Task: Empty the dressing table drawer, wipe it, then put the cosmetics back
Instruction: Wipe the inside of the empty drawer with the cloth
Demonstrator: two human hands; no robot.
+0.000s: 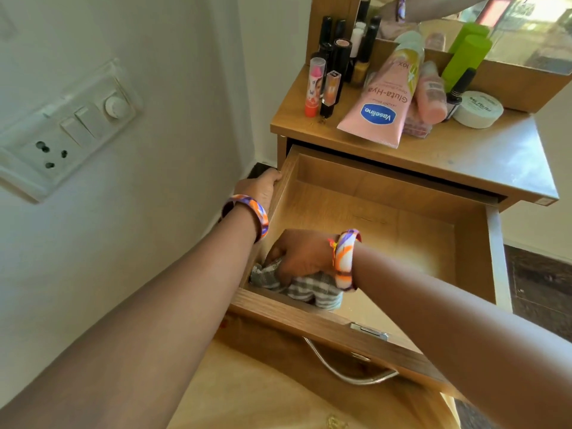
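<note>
Down in the near left corner of the drawer (pixel 387 212), the right hand (pixel 301 257) bunches a grey striped cloth (pixel 312 289) in curled fingers and presses it to the drawer floor, while the left hand (pixel 263 185) curls over the drawer's left wall to steady it. To wipe well, I would judge the cloth should be worked firmly into that corner, then drawn along each wall and across the bare floor to the far right corner, with the left hand bracing so the drawer does not slide. One drawer stands pulled out, holding one cloth and no cosmetics. Those stand and lie on the dressing table top (pixel 483 162) toward its back edge: one pink Vaseline tube (pixel 383 100), one white jar (pixel 478 109), one green bottle (pixel 467 60), and a cluster of lipsticks (pixel 328 72) too crowded to count surely.
</note>
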